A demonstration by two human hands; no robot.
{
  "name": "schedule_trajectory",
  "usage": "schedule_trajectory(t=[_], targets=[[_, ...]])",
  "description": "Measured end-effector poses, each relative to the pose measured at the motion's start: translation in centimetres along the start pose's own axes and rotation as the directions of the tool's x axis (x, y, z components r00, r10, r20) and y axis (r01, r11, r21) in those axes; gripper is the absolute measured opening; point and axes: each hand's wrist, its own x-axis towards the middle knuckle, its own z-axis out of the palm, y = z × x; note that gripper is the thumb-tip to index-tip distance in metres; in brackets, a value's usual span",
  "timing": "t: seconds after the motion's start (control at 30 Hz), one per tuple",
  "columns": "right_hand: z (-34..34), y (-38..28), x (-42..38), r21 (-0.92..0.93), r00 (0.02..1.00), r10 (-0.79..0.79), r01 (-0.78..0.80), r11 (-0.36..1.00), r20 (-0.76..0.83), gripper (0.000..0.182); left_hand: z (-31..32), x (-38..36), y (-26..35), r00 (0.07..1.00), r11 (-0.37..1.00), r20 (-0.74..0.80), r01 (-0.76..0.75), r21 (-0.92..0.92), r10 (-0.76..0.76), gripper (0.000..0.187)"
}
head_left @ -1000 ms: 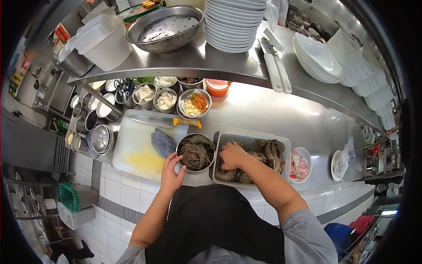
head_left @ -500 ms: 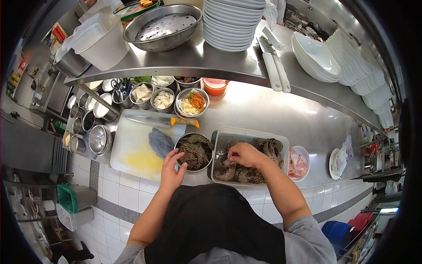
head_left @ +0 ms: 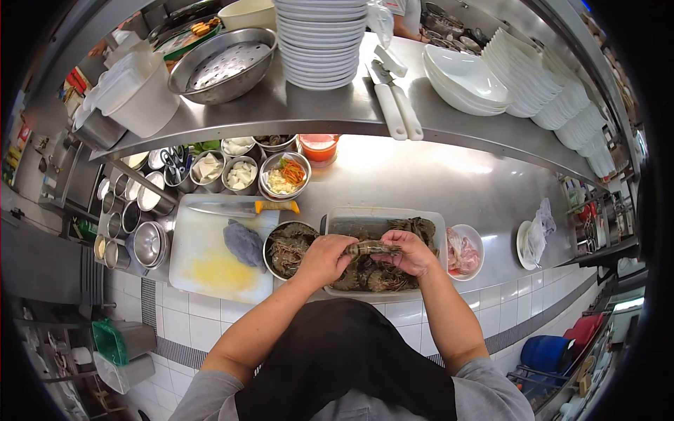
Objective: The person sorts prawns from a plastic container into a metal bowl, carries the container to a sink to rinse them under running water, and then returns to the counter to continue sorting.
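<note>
A dark, striped raw shrimp [head_left: 371,248] is stretched between my two hands, above a clear plastic tub [head_left: 439,242]. My left hand [head_left: 326,259] closes on its left end, and my right hand [head_left: 408,254] pinches the right end. More shrimp [head_left: 382,278] lie inside the tub beneath my hands, partly hidden by them. Just left of the tub, a round metal bowl [head_left: 266,254] also holds shrimp; my left forearm covers part of its near side.
To the left, a white cutting board [head_left: 193,270] carries a knife [head_left: 225,208] and a grey cloth [head_left: 244,245]. A white bowl of pinkish meat [head_left: 463,254] stands right of the tub. Overhead runs a steel shelf [head_left: 281,119] with stacked plates [head_left: 321,45]. Another person's arm [head_left: 406,21] shows behind it.
My left hand has moved right from beside the metal bowl to the tub and closed. My right hand has come up from the tub, and a shrimp is now held between both.
</note>
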Motion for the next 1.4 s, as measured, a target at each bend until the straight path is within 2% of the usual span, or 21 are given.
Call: schedule_trajectory(t=[0.03,0.1,0.2,0.23,0.3,0.37,0.4,0.47,0.5,0.53,0.6,0.73,0.83,0.9,1.0,1.1,1.17,1.27,1.33,1.37,1.4], targets=[[0.0,0.3,-0.3,0.049,1.000,0.000,0.001,0.999,-0.004,0.016,0.3,0.2,0.3,0.985,0.971,0.055,0.170,-0.165,-0.163,0.043],[0.4,0.7,-0.6,0.073,0.995,-0.028,0.035,0.997,-0.101,0.023,0.9,0.3,0.9,0.865,0.751,0.237,0.502,-0.429,-0.442,0.034],[-1.4,1.7,0.0,-0.094,0.958,-0.097,0.075,0.993,-0.268,0.027,2.4,0.4,-1.0,0.822,0.559,0.304,0.555,-0.616,-0.481,0.028],[-2.0,2.4,0.2,-0.243,0.927,-0.169,0.088,0.966,-0.335,0.028,2.4,0.5,-1.6,0.796,0.543,0.343,0.595,-0.593,-0.498,0.027],[-2.7,3.8,0.6,-0.524,0.844,-0.331,0.071,0.849,-0.422,0.030,2.4,0.6,-2.7,0.767,0.546,0.378,0.637,-0.544,-0.519,0.028],[-3.2,5.0,0.7,-0.752,0.772,-0.532,0.109,0.650,-0.348,0.031,1.5,1.1,-3.2,0.719,0.556,0.441,0.696,-0.455,-0.538,0.038],[-3.5,5.5,0.8,-0.842,0.732,-0.617,0.113,0.527,-0.288,0.031,1.4,1.3,-3.1,0.718,0.551,0.358,0.691,-0.468,-0.597,0.042],[-1.8,5.0,0.1,-0.877,0.704,-0.648,0.075,0.474,-0.290,0.031,0.6,1.7,-2.0,0.690,0.542,0.180,0.680,-0.494,-0.702,0.050],[-0.8,4.6,-0.1,-0.893,0.691,-0.663,0.056,0.446,-0.287,0.031,1.8,0.9,-4.0,0.757,0.702,0.030,0.619,-0.353,-0.653,0.057],[0.0,4.5,-0.2,-0.937,0.721,-0.666,0.068,0.342,-0.191,0.030,1.1,0.8,-3.3,0.781,0.742,0.009,0.596,-0.307,-0.624,0.057],[1.2,4.4,-0.1,-0.987,0.768,-0.640,0.106,0.124,0.003,0.026,-0.9,1.0,-1.1,0.831,0.816,-0.028,0.538,-0.210,-0.555,0.055],[3.2,4.6,2.3,-0.918,0.789,-0.470,0.350,-0.185,0.395,0.027,-1.4,-1.1,-1.1,0.802,0.777,-0.008,0.578,-0.249,-0.598,0.050],[5.0,5.5,3.4,-0.736,0.797,-0.029,0.542,-0.406,0.603,0.023,-1.6,-3.2,-1.1,0.812,0.778,-0.024,0.550,-0.306,-0.583,0.047],[5.5,7.2,3.6,-0.607,0.781,0.188,0.590,-0.533,0.595,0.017,-1.4,-4.9,-1.6,0.823,0.786,-0.062,0.513,-0.346,-0.565,0.047],[5.1,7.6,4.5,-0.573,0.767,0.230,0.612,-0.546,0.599,0.017,-1.6,-6.8,-2.0,0.795,0.737,-0.063,0.526,-0.425,-0.603,0.047],[6.3,4.8,4.7,-0.657,0.802,0.287,0.595,-0.463,0.524,0.024,-1.7,-8.5,-2.7,0.770,0.690,-0.093,0.504,-0.519,-0.632,0.045],[5.9,2.6,4.8,-0.841,0.873,0.071,0.485,-0.241,0.483,0.030,-2.1,-9.5,-3.1,0.745,0.643,-0.111,0.479,-0.598,-0.658,0.043],[3.8,-0.7,4.6,-0.950,0.936,-0.216,0.302,0.079,0.279,0.039,-2.9,-10.9,-3.2,0.713,0.617,-0.149,0.459,-0.640,-0.685,0.041],[2.5,-2.1,4.6,-0.975,0.850,-0.481,0.165,-0.146,0.216,0.041,-3.3,-12.1,-3.5,0.687,0.611,-0.170,0.471,-0.636,-0.707,0.042],[2.6,-1.7,4.9,-0.974,0.706,-0.686,0.028,-0.225,0.178,0.038,-3.1,-12.9,-4.2,0.683,0.603,-0.175,0.459,-0.653,-0.709,0.041],[2.6,-1.3,4.8,-0.964,0.680,-0.698,0.051,-0.260,0.224,0.035,-3.0,-13.6,-4.5,0.673,0.594,-0.173,0.466,-0.656,-0.719,0.041]])
